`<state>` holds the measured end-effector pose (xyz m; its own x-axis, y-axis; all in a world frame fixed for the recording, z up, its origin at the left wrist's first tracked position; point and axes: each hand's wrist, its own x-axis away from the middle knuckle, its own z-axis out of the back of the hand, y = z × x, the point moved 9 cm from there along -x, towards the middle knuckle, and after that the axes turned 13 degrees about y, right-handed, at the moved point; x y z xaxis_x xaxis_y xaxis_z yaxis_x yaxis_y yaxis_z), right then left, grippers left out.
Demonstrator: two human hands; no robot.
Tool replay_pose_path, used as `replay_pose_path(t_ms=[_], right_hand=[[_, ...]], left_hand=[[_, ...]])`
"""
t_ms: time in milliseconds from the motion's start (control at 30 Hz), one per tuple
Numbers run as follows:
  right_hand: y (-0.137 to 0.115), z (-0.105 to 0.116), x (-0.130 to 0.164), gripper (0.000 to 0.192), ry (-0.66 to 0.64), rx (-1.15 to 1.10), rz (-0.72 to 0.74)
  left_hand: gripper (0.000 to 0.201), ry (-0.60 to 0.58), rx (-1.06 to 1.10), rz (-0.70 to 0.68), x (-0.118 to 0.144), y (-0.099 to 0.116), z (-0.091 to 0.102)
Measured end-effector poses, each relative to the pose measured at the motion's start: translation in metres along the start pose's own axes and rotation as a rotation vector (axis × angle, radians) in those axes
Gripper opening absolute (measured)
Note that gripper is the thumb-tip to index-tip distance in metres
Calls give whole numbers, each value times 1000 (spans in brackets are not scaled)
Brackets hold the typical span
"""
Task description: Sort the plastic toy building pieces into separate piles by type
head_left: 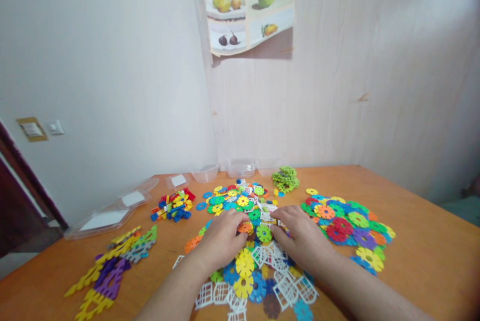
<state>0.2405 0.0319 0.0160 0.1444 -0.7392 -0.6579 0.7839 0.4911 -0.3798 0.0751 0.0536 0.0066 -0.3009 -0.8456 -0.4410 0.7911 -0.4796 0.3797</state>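
My left hand (226,237) reaches into the middle pile, its thumb and fingers curled around an orange notched disc (245,227). Across from it, my right hand (298,231) rests over the pile's right side, thumb and fingers apart, close to small white pieces partly hidden beneath it. Between the hands lies a green notched disc (264,233). Nearer to me are yellow notched discs (244,262), a blue notched disc (257,287) and several white lattice window pieces (287,288), overlapping one another.
Colourful building bricks (174,205) sit left of the pile; purple and yellow toothed plates (112,278) lie nearer. Sorted notched discs (359,219) spread at right, a green stack (285,179) behind. Clear plastic containers (240,167) line the wall; lids (108,218) lie along the left edge.
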Motion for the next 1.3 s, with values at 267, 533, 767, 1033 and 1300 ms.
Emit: replay_pose_path(t_ms=[267,533,767,1033,1300], right_hand=[[-10,2,0,27,6,-63,9],[-43,-1,7,52,-73,-123,118],[-29,-11,10,56,-76,-80,60],[-31,-6,8,55,-52,-102,51],[-42,-3,6,36,-63,-32,114]], left_hand=[[27,115,135,12,-5,3,13],[30,71,488,214,-1,12,1],[19,142,491,267,-4,2,-1],[33,131,668,371,-2,-1,-3],[54,18,802,343,1,18,-13]])
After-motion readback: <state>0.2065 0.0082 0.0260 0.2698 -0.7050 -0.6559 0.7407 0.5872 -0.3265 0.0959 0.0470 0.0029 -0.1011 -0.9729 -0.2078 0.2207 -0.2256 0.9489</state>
